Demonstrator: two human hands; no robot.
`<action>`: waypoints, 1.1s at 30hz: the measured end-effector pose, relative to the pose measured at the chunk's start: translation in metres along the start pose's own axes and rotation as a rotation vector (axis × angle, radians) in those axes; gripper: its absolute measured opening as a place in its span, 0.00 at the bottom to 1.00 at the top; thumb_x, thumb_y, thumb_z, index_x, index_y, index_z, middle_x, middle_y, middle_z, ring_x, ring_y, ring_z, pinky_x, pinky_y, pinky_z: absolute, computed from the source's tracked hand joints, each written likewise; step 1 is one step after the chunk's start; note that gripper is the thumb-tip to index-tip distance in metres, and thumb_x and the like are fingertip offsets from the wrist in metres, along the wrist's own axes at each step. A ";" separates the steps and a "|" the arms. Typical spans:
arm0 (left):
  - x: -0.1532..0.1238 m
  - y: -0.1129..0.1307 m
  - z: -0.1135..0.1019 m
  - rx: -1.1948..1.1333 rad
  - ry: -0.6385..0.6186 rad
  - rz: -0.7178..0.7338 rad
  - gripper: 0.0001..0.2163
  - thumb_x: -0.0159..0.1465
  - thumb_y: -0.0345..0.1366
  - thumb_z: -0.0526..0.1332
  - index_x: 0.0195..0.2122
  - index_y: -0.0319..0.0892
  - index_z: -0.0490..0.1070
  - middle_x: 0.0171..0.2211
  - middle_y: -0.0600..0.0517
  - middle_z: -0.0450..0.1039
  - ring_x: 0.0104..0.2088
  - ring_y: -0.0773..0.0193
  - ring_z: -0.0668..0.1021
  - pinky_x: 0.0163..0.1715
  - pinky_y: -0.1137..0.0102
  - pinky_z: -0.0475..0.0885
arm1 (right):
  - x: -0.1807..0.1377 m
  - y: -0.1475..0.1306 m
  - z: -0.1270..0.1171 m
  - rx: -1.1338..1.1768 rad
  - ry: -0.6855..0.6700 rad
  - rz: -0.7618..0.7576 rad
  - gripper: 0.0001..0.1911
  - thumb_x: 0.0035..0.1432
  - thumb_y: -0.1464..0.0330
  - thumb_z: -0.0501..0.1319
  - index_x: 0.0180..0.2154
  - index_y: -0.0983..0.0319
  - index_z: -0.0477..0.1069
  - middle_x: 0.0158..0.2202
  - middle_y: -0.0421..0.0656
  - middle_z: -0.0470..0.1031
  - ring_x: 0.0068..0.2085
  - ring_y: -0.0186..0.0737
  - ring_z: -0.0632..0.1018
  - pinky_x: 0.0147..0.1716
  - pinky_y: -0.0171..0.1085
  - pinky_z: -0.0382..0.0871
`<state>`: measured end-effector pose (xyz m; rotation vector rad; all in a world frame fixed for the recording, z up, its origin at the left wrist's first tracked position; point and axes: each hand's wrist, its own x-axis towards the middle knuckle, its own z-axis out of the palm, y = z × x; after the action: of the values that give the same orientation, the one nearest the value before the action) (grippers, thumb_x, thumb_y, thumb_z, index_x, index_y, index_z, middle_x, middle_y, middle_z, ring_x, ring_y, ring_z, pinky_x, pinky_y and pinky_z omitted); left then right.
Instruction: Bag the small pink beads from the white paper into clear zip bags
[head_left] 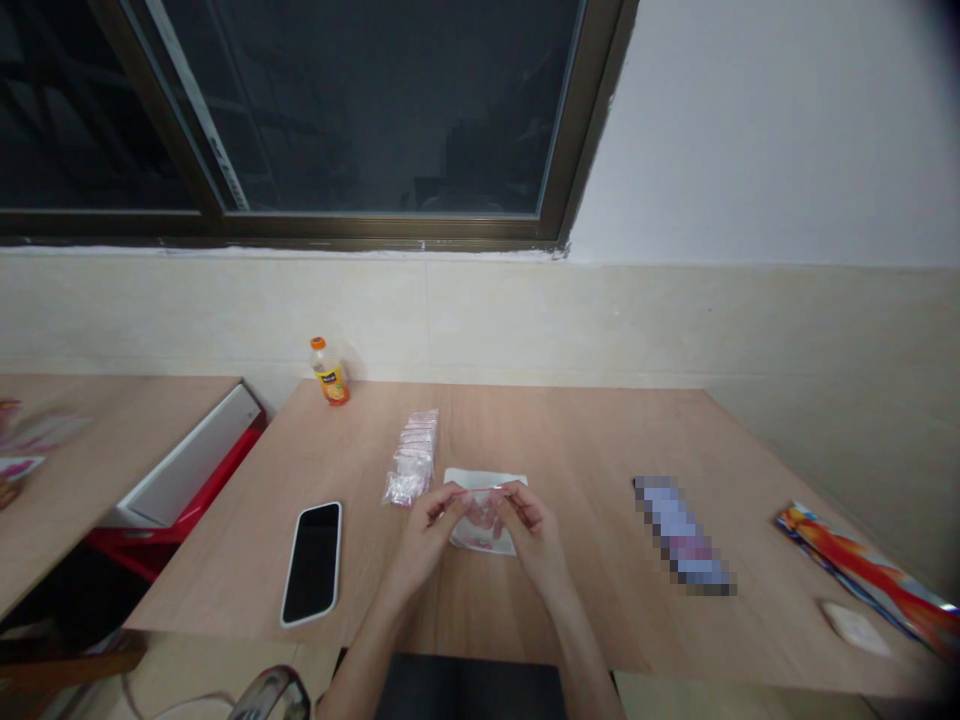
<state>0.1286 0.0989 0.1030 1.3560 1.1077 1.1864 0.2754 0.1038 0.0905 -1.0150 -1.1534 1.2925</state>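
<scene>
I'm pinching the top edge of a clear bag (484, 520) at lower centre, my left hand (424, 535) and right hand (536, 545) both nearly closed on it, with a stack of small bags (412, 460) just left and a phone (312, 563) farther left on the table (570, 430).
</scene>
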 end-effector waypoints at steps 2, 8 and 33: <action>-0.001 0.000 0.000 0.022 -0.006 -0.004 0.12 0.60 0.43 0.59 0.29 0.40 0.76 0.26 0.52 0.77 0.29 0.62 0.75 0.31 0.73 0.68 | -0.001 -0.001 0.003 -0.013 -0.026 0.032 0.15 0.51 0.55 0.63 0.29 0.60 0.68 0.22 0.37 0.70 0.22 0.32 0.68 0.21 0.31 0.62; 0.000 -0.005 0.000 0.026 -0.039 0.003 0.14 0.62 0.43 0.57 0.25 0.40 0.75 0.24 0.52 0.75 0.26 0.64 0.74 0.30 0.73 0.68 | -0.001 -0.002 0.010 -0.035 -0.103 0.001 0.16 0.53 0.54 0.60 0.27 0.60 0.68 0.20 0.36 0.67 0.22 0.32 0.68 0.23 0.31 0.62; 0.073 -0.100 -0.098 0.193 0.301 -0.147 0.13 0.49 0.44 0.63 0.25 0.38 0.73 0.24 0.50 0.75 0.28 0.61 0.75 0.31 0.70 0.68 | 0.064 0.116 0.053 -0.235 0.126 0.005 0.18 0.51 0.58 0.59 0.40 0.63 0.72 0.41 0.49 0.77 0.41 0.44 0.75 0.41 0.42 0.68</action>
<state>0.0356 0.1918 0.0143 1.2392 1.5435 1.2258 0.1997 0.1691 -0.0111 -1.2539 -1.2250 1.0971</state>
